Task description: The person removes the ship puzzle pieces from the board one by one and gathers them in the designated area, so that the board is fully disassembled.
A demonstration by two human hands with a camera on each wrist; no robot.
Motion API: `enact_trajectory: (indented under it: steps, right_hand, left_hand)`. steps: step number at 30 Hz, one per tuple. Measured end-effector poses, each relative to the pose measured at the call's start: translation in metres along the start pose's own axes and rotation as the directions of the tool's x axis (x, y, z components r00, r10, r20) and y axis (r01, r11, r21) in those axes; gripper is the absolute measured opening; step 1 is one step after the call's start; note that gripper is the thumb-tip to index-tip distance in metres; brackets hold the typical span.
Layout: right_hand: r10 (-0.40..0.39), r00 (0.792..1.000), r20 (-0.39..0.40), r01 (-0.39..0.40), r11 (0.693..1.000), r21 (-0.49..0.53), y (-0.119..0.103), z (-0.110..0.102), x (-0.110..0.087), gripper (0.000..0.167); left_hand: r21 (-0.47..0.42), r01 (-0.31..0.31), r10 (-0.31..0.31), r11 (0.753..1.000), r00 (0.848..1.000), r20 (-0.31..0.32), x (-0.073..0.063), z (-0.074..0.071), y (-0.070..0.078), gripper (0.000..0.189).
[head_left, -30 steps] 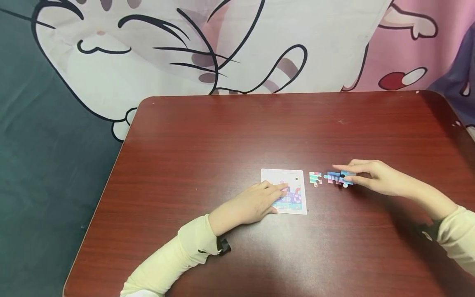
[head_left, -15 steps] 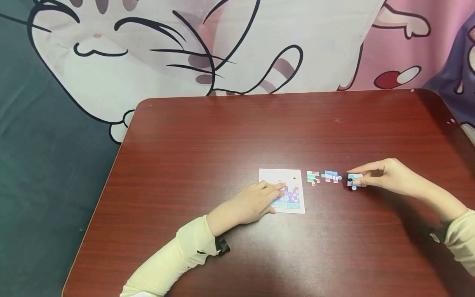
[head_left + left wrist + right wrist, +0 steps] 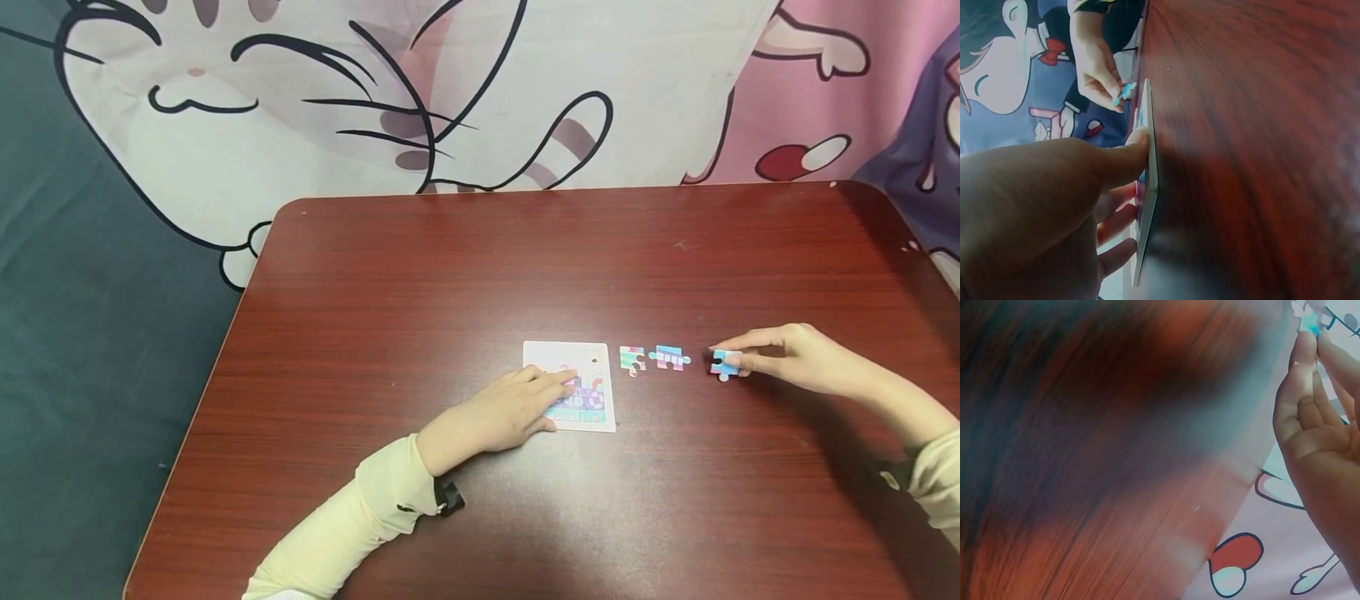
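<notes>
My left hand [image 3: 498, 410] rests with extended fingers on a white-bordered puzzle board [image 3: 592, 419] printed in purple and blue, covering its left part. In the left wrist view the thumb lies along the edge of the board [image 3: 1151, 162]. To the right, my right hand [image 3: 798, 357] pinches a light blue puzzle piece [image 3: 724, 365] between thumb and fingers. The right wrist view shows the same piece [image 3: 1310, 324] at the fingertips. Between board and right hand lie two loose pieces: a green and pink puzzle piece [image 3: 632, 358] and a blue and purple puzzle piece [image 3: 669, 357].
The reddish-brown wooden table [image 3: 420, 275] spreads under both hands, with rounded far corners. Behind its far edge hangs a curtain [image 3: 660, 92] with cartoon cat prints.
My right hand has carried its light blue piece rightward, apart from the blue and purple piece it overlapped before. The left hand stays on the board.
</notes>
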State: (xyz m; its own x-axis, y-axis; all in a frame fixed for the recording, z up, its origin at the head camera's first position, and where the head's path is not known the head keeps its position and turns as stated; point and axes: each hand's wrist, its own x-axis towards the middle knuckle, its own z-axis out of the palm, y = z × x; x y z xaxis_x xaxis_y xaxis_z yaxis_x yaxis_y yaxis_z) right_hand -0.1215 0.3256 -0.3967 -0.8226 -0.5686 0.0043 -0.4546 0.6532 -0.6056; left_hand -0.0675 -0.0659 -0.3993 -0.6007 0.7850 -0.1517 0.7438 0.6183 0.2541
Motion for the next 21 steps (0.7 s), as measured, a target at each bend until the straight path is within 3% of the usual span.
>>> enact_trajectory:
  steps: [5, 15, 21]
  right_hand:
    - [-0.042, 0.999, -0.029, 0.04, 0.996, -0.081, 0.003, 0.001, 0.001, 0.028]
    - [0.049, 0.997, -0.054, -0.058, 0.982, -0.182, 0.0, 0.008, 0.008, 0.024]
    - [-0.029, 0.995, -0.09, 0.01, 0.977, -0.211, 0.0, 0.01, 0.013, 0.025]
  left_hand:
    - [0.021, 0.002, -0.002, 1.0, 1.0, 0.008, 0.001, -0.001, 0.001, 0.051]
    - [0.063, -0.023, 0.024, 0.998, 1.0, -0.011, -0.002, -0.001, 0.001, 0.053]
    - [0.08, -0.011, 0.013, 0.997, 1.0, -0.02, 0.001, 0.001, 0.003, 0.054]
